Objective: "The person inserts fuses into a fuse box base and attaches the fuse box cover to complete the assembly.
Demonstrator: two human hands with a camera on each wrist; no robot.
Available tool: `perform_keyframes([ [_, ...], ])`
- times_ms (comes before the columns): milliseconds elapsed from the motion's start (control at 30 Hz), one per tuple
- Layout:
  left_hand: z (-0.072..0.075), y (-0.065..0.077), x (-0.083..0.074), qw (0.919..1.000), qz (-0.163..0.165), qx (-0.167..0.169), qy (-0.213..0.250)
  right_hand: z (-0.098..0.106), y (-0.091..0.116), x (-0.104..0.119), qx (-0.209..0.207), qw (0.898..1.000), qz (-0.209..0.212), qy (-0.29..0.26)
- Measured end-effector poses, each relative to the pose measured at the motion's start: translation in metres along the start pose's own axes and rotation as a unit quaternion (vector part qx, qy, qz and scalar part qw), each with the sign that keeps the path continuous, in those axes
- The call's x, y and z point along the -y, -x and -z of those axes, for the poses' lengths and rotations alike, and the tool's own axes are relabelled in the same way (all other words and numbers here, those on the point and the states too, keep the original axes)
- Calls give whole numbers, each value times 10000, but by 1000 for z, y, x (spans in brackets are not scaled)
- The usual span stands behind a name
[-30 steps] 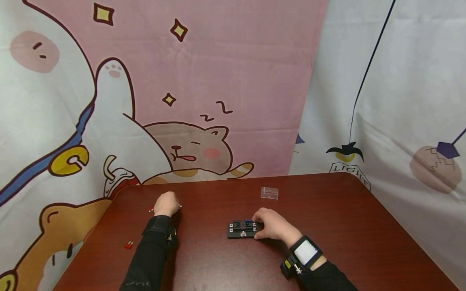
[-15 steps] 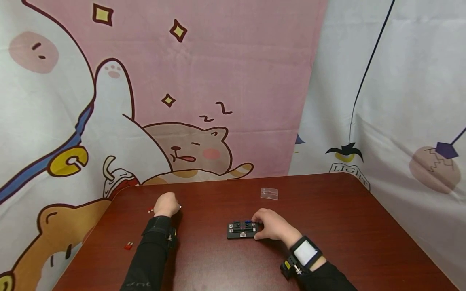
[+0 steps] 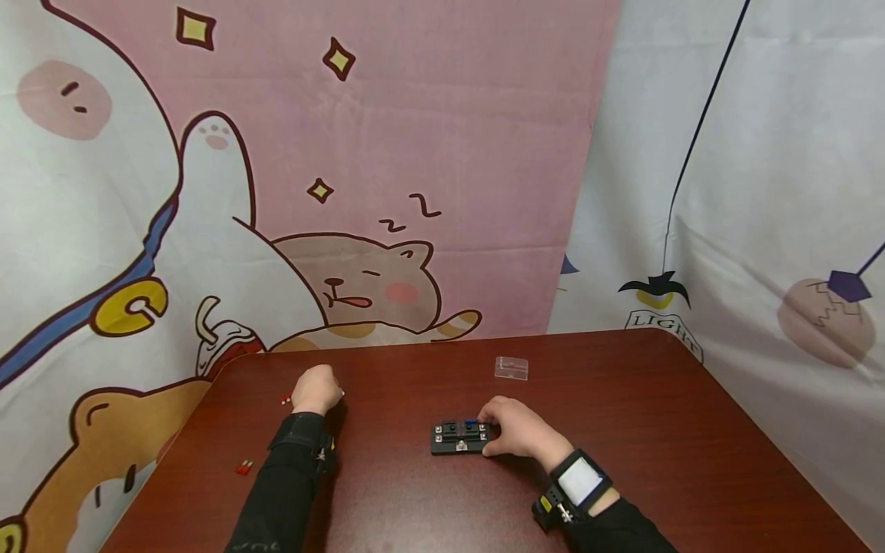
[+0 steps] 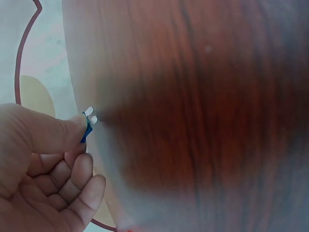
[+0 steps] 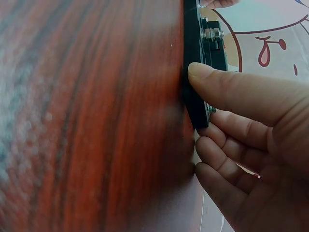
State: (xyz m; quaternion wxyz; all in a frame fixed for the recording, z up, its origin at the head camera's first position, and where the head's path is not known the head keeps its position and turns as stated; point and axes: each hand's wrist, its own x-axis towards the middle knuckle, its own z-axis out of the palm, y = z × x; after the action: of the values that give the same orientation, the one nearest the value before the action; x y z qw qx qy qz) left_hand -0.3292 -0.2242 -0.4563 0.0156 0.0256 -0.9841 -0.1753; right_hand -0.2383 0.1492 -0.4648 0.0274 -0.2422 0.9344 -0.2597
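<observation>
My left hand (image 3: 316,390) is over the table's far left part. In the left wrist view, its thumb and forefinger pinch a blue blade fuse (image 4: 87,132) whose two metal prongs point away from the fingertips. A black fuse block (image 3: 452,444) with metal screw terminals lies flat near the middle of the table. With the thumb on its near side and fingers behind, my right hand (image 3: 522,430) grips the block's right end. A small blue piece (image 3: 472,420) shows at the block's back right, partly hidden by the fingers.
A clear plastic cover (image 3: 512,368) lies near the table's far edge. One red fuse (image 3: 244,467) is left of my left forearm. Another small red piece (image 3: 285,399) lies beside my left hand. A printed cloth (image 3: 429,153) hangs behind the brown table (image 3: 622,399).
</observation>
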Motion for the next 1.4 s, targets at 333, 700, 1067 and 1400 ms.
perform_keyframes([
  [333,3,4,-5,9997,-178,-105,134,2,2,2,6,10000,59,-16],
  [700,10,11,-27,9974,-605,-298,240,1,2,0,-55,9998,156,50],
  [1067,12,21,-49,9901,-1227,-631,248,1,1,-1,-56,9998,157,64],
  [1400,8,31,-74,9827,-1701,-628,378,1,0,-2,-36,9999,89,85],
])
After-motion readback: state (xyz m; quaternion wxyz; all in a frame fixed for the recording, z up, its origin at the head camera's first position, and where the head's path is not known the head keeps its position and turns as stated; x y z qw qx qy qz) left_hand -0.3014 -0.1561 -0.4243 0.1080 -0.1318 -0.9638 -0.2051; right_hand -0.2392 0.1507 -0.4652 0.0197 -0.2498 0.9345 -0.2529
